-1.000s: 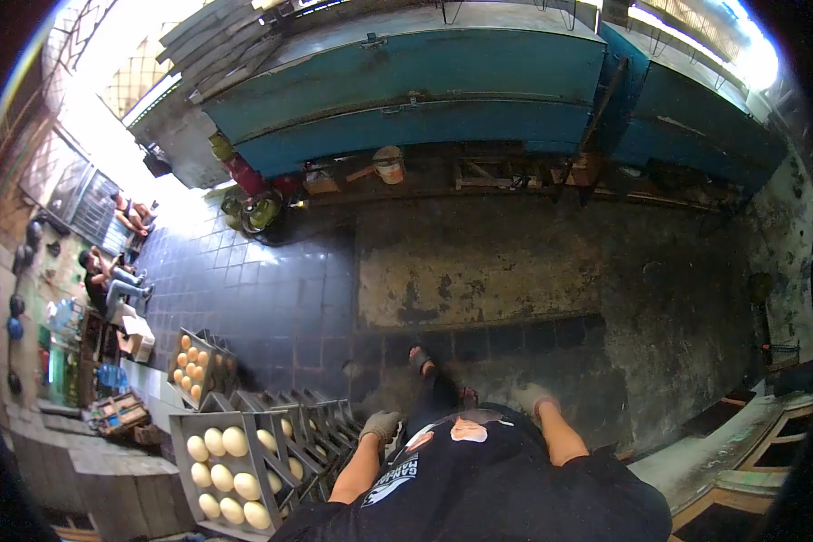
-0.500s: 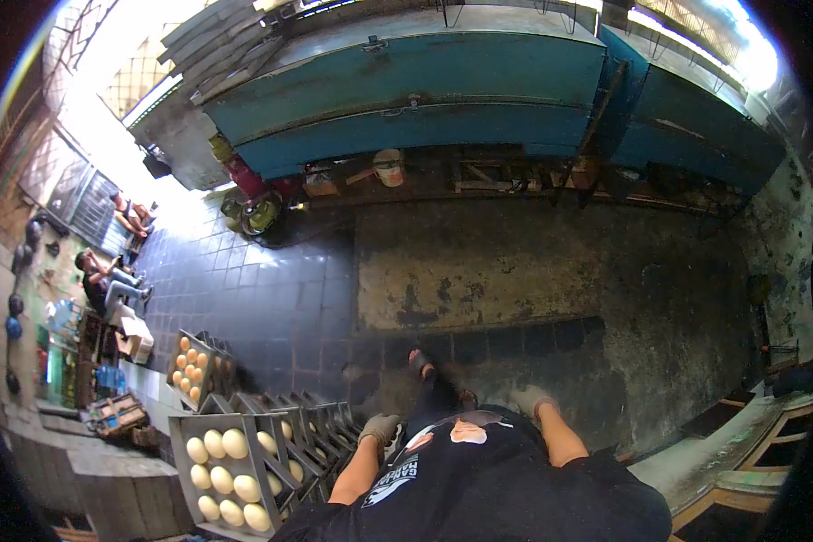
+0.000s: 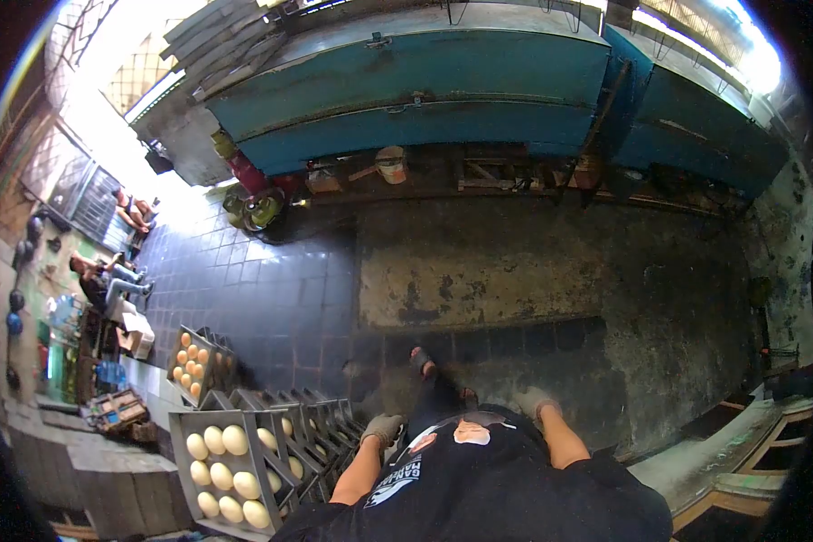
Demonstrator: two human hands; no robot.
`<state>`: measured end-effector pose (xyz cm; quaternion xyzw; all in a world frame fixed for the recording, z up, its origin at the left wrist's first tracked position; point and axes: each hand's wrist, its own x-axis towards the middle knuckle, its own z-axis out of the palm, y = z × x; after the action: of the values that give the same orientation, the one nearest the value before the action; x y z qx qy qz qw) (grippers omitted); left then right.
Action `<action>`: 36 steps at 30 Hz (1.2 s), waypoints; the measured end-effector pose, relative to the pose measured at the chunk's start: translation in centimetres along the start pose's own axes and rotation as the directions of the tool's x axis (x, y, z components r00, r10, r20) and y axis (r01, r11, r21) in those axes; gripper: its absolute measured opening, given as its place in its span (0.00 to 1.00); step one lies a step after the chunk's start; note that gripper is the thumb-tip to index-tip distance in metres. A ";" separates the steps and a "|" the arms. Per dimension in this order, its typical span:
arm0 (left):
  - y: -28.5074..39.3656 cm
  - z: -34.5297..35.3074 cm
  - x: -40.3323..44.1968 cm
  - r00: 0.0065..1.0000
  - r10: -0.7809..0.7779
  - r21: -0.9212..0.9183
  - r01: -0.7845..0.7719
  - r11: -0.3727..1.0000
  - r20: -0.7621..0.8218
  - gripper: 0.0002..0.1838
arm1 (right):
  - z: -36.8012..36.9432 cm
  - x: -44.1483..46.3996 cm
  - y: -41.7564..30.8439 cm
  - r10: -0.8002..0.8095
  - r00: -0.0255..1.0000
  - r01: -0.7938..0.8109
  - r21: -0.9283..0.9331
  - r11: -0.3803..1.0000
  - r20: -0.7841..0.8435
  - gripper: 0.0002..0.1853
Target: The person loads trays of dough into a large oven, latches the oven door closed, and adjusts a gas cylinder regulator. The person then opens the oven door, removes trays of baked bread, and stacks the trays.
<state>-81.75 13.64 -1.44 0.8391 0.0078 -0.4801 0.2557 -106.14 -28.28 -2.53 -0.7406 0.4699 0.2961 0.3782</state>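
Note:
My left hand (image 3: 384, 428), in a greyish work glove, hangs beside my waist with its fingers loosely bent and apart; I make out nothing in it. Close to its left stands a metal rack of slanted trays (image 3: 268, 429). The nearest tray bears several pale round buns (image 3: 246, 484), and more show in the trays behind it. On my other side, my right hand (image 3: 533, 400), gloved too, hangs low over the floor. Its fingers look loosely stretched, with nothing visible in them, though the glove blends into the dull floor.
Beyond the first rack stands another tray of browner buns (image 3: 190, 365). Long blue metal ovens (image 3: 406, 86) line the far side, with a bucket (image 3: 391, 166) and green gas cylinders (image 3: 264, 210) below. Two people sit at far left. Wooden frames (image 3: 741, 488) stand at right.
My view has shifted very slightly. Both hands stay almost where they were, beside my body. The nearer seated person at far left has lowered an arm from the head.

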 end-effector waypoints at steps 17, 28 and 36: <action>-2.3 0.0 2.8 0.977 0.205 0.116 -0.211 0.970 0.064 0.24 | -0.8 -1.7 -0.8 0.022 1.000 -0.023 0.041 0.999 0.005 0.41; -1.6 -0.7 1.3 0.979 0.192 0.089 -0.197 0.976 0.066 0.25 | -1.1 -1.1 -1.6 0.017 0.999 -0.019 0.043 0.999 0.049 0.46; -6.7 1.0 5.0 0.903 0.429 0.429 -0.402 0.809 0.038 0.27 | -1.4 -1.7 -2.4 0.013 0.997 -0.015 0.032 0.999 0.076 0.43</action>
<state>-81.57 17.88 -8.76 0.8697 -0.2733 -0.3769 0.1641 -104.45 -27.99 0.24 -0.7192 0.4651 0.3191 0.4057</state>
